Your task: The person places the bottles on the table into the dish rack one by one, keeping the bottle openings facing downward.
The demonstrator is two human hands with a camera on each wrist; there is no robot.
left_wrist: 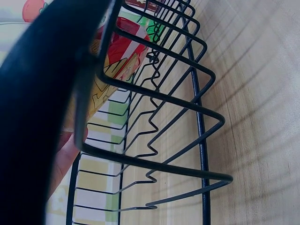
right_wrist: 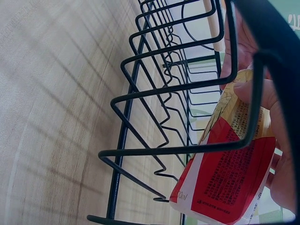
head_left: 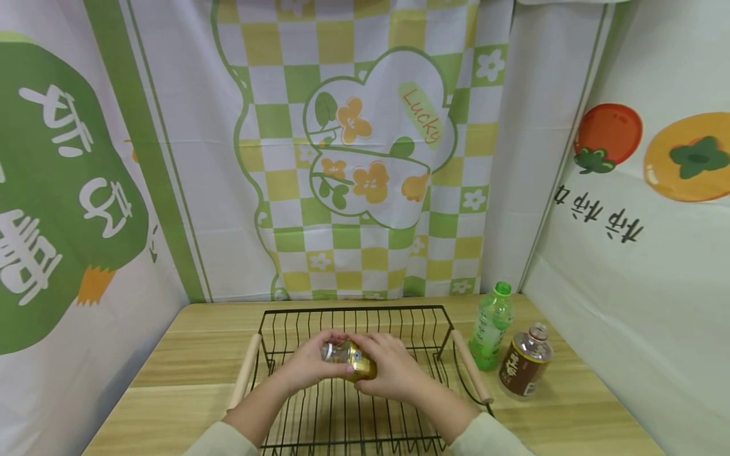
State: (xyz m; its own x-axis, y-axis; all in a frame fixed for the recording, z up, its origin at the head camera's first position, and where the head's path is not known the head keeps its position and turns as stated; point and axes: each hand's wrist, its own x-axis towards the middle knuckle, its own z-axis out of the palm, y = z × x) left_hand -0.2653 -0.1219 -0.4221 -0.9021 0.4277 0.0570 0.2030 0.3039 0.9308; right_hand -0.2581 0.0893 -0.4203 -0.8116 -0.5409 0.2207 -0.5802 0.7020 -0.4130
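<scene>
A small bottle point(head_left: 362, 362) lies tilted sideways between my two hands, above the wire rack, with its clear neck toward the left. Gold shows on its label in the head view, and red with gold in the wrist views. My left hand point(head_left: 308, 362) grips the neck end, fingers over the top and thumb along the near side. Around the label end of the bottle point(right_wrist: 229, 164) curls my right hand point(head_left: 393, 367). Rack wires cross in front of the bottle point(left_wrist: 126, 51) in the left wrist view, and much of the left hand is hidden there.
The black wire rack point(head_left: 348, 438) with wooden handles point(head_left: 472, 367) stands on a wood-grain table point(head_left: 171, 361). Right of it are a green bottle point(head_left: 490, 329) and a clear bottle with a brown label point(head_left: 525, 364). Patterned curtains point(head_left: 365, 253) hang behind and at both sides.
</scene>
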